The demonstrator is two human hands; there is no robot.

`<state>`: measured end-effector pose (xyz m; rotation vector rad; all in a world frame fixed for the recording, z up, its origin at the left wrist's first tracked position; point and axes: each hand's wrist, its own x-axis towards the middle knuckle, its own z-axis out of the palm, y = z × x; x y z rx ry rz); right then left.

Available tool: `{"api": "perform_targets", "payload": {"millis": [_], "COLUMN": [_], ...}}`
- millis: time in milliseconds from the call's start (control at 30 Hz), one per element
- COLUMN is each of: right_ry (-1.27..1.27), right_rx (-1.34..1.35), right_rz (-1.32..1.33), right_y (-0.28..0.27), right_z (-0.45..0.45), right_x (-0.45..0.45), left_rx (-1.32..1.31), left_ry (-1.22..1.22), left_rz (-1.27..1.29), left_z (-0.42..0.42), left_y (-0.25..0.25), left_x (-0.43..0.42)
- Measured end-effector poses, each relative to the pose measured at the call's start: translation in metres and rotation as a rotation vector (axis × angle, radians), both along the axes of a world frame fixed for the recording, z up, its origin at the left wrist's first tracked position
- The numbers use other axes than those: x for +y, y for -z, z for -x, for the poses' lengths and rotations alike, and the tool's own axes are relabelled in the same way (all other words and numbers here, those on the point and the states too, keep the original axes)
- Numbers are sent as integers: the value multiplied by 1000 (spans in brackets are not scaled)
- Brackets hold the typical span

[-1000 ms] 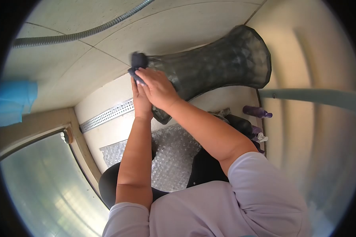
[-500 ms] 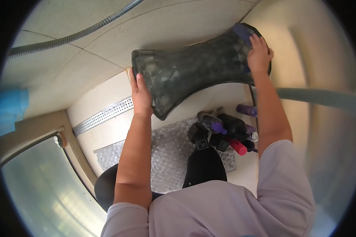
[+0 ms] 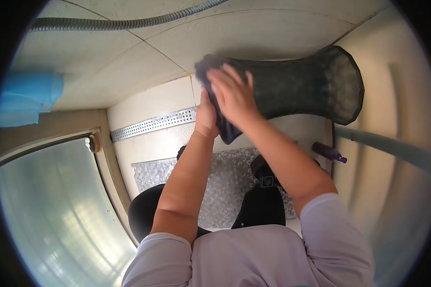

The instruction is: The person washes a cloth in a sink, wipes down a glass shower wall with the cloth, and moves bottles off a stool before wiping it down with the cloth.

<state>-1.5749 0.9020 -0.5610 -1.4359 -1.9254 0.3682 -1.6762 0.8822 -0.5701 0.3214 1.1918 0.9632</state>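
Note:
A dark, translucent, faceted vessel (image 3: 297, 86), narrow at the middle and flared at both ends, lies on its side along the wall. My left hand (image 3: 206, 115) grips its left rim from below, thumb up along the edge. A dark purple-grey cloth (image 3: 209, 67) covers part of that left end. On the cloth lies my right hand (image 3: 232, 95), slightly blurred, with its fingers spread and pressing it against the vessel.
A grey ribbed hose (image 3: 129, 24) crosses the top. Blue plastic (image 3: 31, 95) hangs at the left above a frosted door (image 3: 62, 191). Below are a drain strip (image 3: 153, 125), a pebbled mat (image 3: 220, 191) and a purple bottle (image 3: 328, 151).
My right hand has gone with the cloth from the vessel's right end back to its left end. My left hand still holds the left rim. The whole view has shifted.

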Motion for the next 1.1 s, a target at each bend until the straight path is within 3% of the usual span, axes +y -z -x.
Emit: {"api": "perform_targets", "payload": {"millis": [133,200,233,267,300,333,367,400,533,600,800,900,933,1000,1033,1067,1100], "right_ry": [100,71,4,-70,-144,-175,-171,-82,261,405,735,692,703,712,727,740,748], "right_rx": [-42,-31,25,18,-54,-225,-413,-509,-795,-912,-814,-632,-514,-270,-250,-227,-203], "right_rz": [156,-10,-30,0,-21,-106,-130,-182,34,124,88,-83,-61,-23,-40,-52,-65], "right_y": [3,6,5,15,23,32,33,36,8,-3,-6,1,4,10,13,17,20], "right_z": [19,18,11,-2,-17,-42,-71,-100,-208,-250,-301,-321,-324,-324,-322,-318,-315], "right_x": [69,29,4,-25,-51,-64,-65,-57,-16,-4,-14,-19,-22,-27,-33,-43,-47], "left_rx": [16,74,-38,75,182,73,111,66,26,39,254,315,450,737,661,797,766], "left_ry": [-98,-126,-97,-65,-26,-106,-95,-87,-50,-62,-116,-177,-215,16,52,264,310], "left_rz": [-144,-167,-302,-248,-185,-144,-250,-239,-127,-144,-143,-299,-489,-692,-643,-549,-565], "left_z": [-4,-9,-5,-2,1,1,-7,-8,-8,-2,-11,-11,-9,7,12,22,20], "left_y": [9,0,22,27,30,30,7,5,-12,7,-8,-2,6,25,56,82,94], "left_x": [9,10,11,13,10,12,9,9,13,16,13,5,-4,-44,-69,-90,-101]}}
